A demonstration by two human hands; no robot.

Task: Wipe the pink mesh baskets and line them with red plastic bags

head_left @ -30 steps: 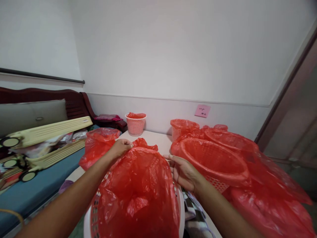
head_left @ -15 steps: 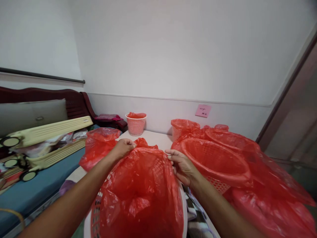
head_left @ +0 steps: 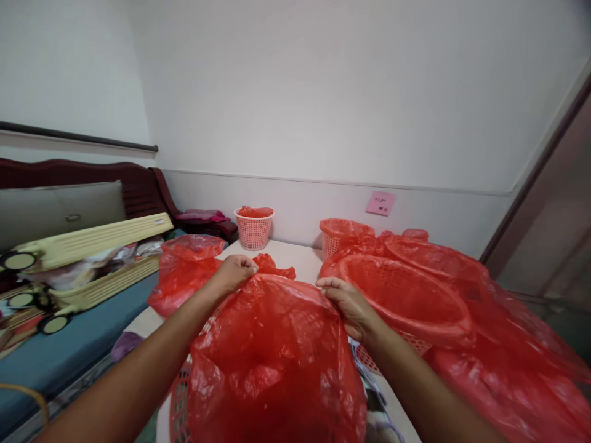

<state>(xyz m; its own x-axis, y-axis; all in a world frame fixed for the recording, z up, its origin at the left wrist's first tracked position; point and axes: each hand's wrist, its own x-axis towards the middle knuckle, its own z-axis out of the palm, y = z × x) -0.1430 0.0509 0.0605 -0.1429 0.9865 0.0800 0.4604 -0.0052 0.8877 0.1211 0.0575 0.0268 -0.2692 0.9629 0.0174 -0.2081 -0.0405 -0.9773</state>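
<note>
A red plastic bag (head_left: 272, 344) hangs in and over a perforated plastic basket (head_left: 180, 394) right in front of me. My left hand (head_left: 239, 272) pinches the bag's far edge at its left. At the right end of that edge, my right hand (head_left: 346, 301) grips the film between thumb and fingers. Much of the basket's rim is hidden under the bag. Just right of my right hand stands a larger basket lined with a red bag (head_left: 406, 289).
A small lined basket (head_left: 255, 231) stands by the wall, another lined basket (head_left: 339, 237) to its right. Loose red bags (head_left: 189, 271) lie at left, more (head_left: 517, 381) at right. An open cream suitcase (head_left: 96, 246) rests on the blue bed (head_left: 106, 329). A pink note (head_left: 380, 203) sticks to the wall.
My right hand has moved slightly right, drawing the bag's edge wider and over the basket's right side. My left hand keeps its pinch, almost in place.
</note>
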